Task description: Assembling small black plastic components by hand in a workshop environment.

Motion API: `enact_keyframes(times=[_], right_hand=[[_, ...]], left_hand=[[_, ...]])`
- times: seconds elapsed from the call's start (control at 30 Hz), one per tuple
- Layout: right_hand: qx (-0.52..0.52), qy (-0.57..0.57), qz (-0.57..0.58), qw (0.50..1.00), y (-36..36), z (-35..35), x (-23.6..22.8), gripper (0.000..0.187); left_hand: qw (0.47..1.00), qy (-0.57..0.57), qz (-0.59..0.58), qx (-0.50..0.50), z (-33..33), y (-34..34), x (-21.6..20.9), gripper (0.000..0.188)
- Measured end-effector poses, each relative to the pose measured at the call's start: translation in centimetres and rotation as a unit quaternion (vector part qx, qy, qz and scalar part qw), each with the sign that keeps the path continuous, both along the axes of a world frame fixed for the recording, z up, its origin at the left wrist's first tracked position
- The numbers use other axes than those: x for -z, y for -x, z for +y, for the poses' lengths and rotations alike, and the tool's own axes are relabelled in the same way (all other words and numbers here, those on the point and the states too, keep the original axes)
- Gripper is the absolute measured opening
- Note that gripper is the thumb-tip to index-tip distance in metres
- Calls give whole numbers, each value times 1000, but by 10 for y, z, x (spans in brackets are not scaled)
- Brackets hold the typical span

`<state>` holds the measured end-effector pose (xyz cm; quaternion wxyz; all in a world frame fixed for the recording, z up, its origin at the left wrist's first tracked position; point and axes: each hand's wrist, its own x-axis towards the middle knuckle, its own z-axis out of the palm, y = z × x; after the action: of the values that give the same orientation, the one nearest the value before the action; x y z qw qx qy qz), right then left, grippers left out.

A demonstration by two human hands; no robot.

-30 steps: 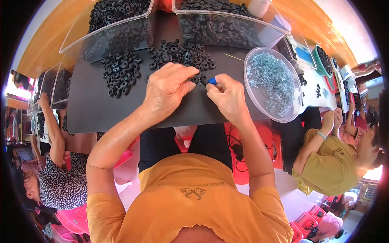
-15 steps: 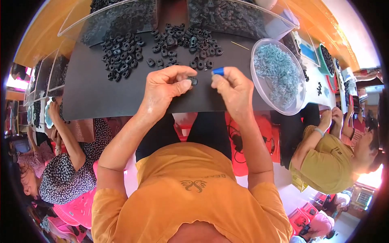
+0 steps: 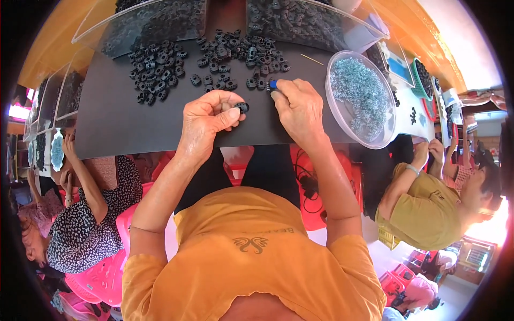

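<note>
My left hand (image 3: pixel 208 120) is closed, with a small black hair claw clip (image 3: pixel 242 107) pinched between thumb and fingertips above the table. To its right, my right hand (image 3: pixel 300 107) reaches to the near edge of the loose clips. A blue covering (image 3: pixel 273 84) sits on its index fingertip. Thumb and index are bent around a black clip piece (image 3: pixel 269 86) there, partly hidden by the fingers. Loose black clips (image 3: pixel 222 53) lie in a heap beyond my hands, and another heap (image 3: pixel 158 69) spreads to the left.
A round clear tub (image 3: pixel 356 131) of small bluish metal springs stands at the right. Transparent bins (image 3: pixel 155 27) full of black pieces line the far side. A thin yellowish stick (image 3: pixel 311 59) lies near the tub. Co-workers sit at left (image 3: pixel 88 230) and right (image 3: pixel 428 203).
My right hand has moved forward and left to the clips' edge, where a piece has shifted slightly. My left hand has turned the clip it holds. The whole view has shifted slightly.
</note>
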<state>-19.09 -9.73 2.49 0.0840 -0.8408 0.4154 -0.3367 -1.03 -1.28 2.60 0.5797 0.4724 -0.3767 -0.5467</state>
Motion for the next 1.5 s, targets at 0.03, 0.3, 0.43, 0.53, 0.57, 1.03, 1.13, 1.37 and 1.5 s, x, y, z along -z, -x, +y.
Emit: enact_keyframes(times=[0.03,0.3,0.43,0.53,0.57,1.03,1.13,1.37,1.5], right_hand=[[-1,1,0,1000,0,-2,0,14],[8,42,18,999,-9,-5,0,15],[17,70,85,994,-14,-10,4,15],[18,69,119,990,-12,-14,6,14],[16,70,119,990,-12,-15,5,14],[-98,-331,-228,911,-8,22,-28,16],[-139,-363,-266,882,-11,25,-29,16],[-143,-405,-276,860,-13,29,-32,12],[-140,-419,-273,855,-17,30,-29,10]], left_hand=[[1000,1,0,-1,0,0,0,14],[1000,18,10,-7,1,-1,3,15],[1000,18,16,-8,1,-1,4,15],[999,20,22,-13,1,-1,5,20],[999,19,25,-9,2,-1,5,20],[999,18,35,-20,4,1,5,16],[999,31,29,-14,5,3,5,15],[998,29,55,-14,10,7,5,15],[997,20,64,-30,13,11,4,14]])
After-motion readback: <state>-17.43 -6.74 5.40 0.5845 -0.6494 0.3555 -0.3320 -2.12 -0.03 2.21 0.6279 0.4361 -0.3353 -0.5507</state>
